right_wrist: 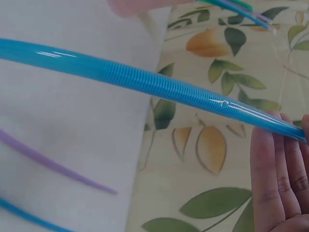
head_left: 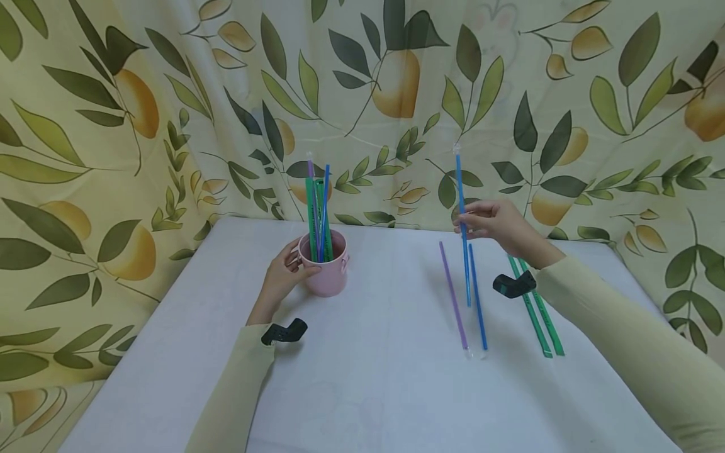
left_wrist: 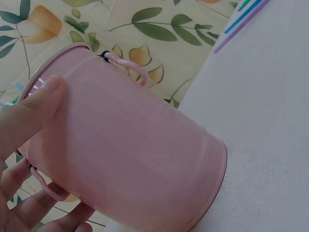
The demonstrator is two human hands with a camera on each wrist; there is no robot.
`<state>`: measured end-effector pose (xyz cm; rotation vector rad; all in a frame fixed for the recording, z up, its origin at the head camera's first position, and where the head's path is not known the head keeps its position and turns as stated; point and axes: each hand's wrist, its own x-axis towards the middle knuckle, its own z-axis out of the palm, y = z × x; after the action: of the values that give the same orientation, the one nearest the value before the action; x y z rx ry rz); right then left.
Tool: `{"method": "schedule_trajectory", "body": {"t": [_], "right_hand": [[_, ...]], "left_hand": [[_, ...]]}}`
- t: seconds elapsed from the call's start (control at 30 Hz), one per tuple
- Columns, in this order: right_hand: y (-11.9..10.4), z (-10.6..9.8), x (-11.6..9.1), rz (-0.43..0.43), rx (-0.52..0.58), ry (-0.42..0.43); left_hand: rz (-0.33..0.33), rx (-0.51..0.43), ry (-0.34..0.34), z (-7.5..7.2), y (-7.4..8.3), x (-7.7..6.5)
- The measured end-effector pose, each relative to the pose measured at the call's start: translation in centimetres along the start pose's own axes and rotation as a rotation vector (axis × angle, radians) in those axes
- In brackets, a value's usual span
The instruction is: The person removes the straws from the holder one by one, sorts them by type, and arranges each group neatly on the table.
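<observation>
My left hand (head_left: 280, 277) grips a pink bucket-shaped cup (head_left: 327, 283) at its rim, thumb on the outer wall and fingers by one small handle. The cup stands upright at the back left of the table. Rising from it are a purple straw (head_left: 311, 182), a blue straw (head_left: 325, 195) and green-wrapped sticks (head_left: 312, 220). On the right, my right hand (head_left: 493, 226) pinches a blue bendy straw (right_wrist: 159, 87), held upright with its ribbed section showing in the right wrist view. Below it a purple straw (head_left: 453, 296) and another blue straw (head_left: 478, 296) lie side by side.
Two green-wrapped sticks (head_left: 535, 311) lie further right, partly behind the right wrist and its black strap (head_left: 514, 284). A leaf-and-fruit patterned curtain (head_left: 362, 126) hangs right behind the white table (head_left: 362, 377).
</observation>
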<state>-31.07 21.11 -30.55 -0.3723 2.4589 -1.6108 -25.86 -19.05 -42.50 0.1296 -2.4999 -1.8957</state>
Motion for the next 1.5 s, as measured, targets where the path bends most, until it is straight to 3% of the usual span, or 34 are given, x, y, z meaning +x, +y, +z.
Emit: {"method": "schedule_trajectory", "body": {"t": [0.33,0.57,0.8,1.2,1.5], "right_hand": [[4.1,-1.0,-0.9,0.072,-0.119,-0.041],[6.7,-1.5,-1.4,0.135,-0.15,-0.034],[8.8,-1.8,-1.6,0.219,-0.168,-0.03],[10.5,-1.1,-1.7,0.24,-0.122,-0.05],[9.9,-0.9,-0.8,0.227,-0.148,-0.043]], "left_hand": [[-0.01,-0.003,-0.012,-0.1,0.1,0.1],[-0.022,-0.035,-0.041,-0.2,1.8,-0.8],[-0.02,-0.026,-0.021,0.0,0.2,0.2],[-0.014,-0.009,-0.005,0.0,-0.2,0.4],[-0.026,-0.012,-0.007,-0.1,-0.3,0.4]]}}
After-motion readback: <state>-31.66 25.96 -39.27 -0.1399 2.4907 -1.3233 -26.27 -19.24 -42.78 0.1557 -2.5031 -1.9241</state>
